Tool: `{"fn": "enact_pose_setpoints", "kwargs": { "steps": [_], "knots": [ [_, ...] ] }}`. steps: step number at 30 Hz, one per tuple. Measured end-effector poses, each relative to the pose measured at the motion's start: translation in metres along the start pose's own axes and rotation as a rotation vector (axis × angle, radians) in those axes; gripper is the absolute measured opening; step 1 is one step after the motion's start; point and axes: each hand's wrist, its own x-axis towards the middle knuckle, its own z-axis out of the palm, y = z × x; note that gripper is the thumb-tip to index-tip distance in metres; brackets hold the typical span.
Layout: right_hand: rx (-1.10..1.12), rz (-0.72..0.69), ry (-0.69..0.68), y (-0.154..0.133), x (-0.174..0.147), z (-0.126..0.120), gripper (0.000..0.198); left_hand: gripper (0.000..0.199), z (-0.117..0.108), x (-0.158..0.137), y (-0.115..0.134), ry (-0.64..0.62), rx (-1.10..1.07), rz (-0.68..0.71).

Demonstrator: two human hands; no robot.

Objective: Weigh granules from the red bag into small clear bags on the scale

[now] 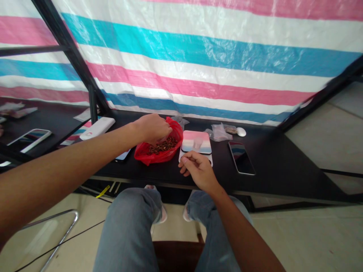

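My left hand (154, 128) hangs over a red plastic bag (139, 154) whose mouth is spread wide. Small dried brown pieces (163, 146) fill the bag. The fingers of that hand are closed together, and what they hold, if anything, is hidden. To the right of the bag stands a small white digital scale with a shiny plate (196, 140), which mirrors the striped sheet. My right hand (199, 169) is at the scale's front edge, its thumb and fingers curled together with nothing visible in them.
Behind the scale lie small clear plastic bags (221, 132) and a white round piece (241, 132). A phone (241, 158) is on the right of the black table (283, 162). At left are a white box-like item (98, 127) and another phone (123, 155). A striped sheet (198, 56) hangs behind.
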Motion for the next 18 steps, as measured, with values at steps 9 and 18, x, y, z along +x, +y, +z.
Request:
{"fn": "enact_pose_setpoints", "kwargs": {
  "steps": [9, 18],
  "knots": [
    [-0.017, -0.009, -0.018, 0.0013, 0.0006, -0.0006, 0.027, 0.025, -0.0013, -0.0018, -0.0052, -0.054, -0.003, -0.001],
    [-0.037, -0.004, -0.016, 0.0015, 0.0005, -0.0018, 0.029, 0.022, -0.0021, -0.0034, -0.0048, -0.042, 0.052, -0.032]
  ]
}}
